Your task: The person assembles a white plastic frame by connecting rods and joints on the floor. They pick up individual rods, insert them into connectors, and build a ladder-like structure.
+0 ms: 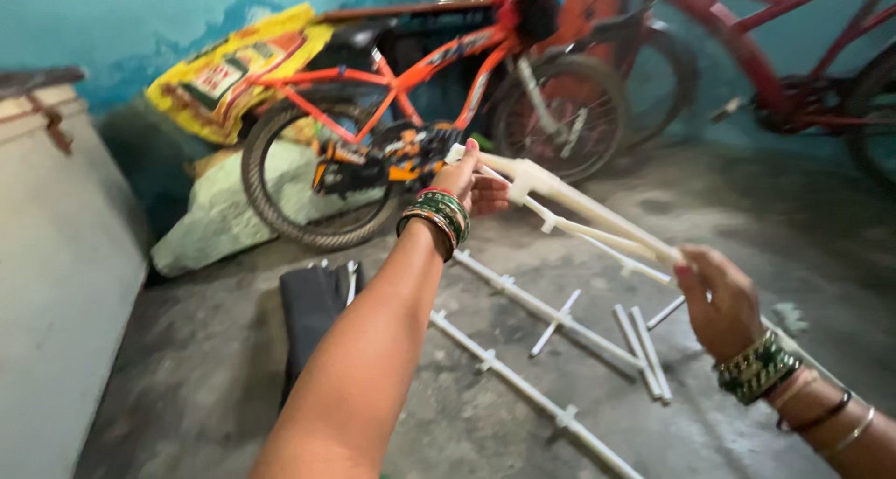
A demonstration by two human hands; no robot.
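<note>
Both hands, left (471, 185) and right (714, 297), grip a blurred white rod assembly (579, 213).

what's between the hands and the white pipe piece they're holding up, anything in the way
Nothing visible. The left hand grips the far end of the white pipe piece and the right hand grips the near end, both in direct contact. It is held in the air above the white pipe rails on the floor.
</note>
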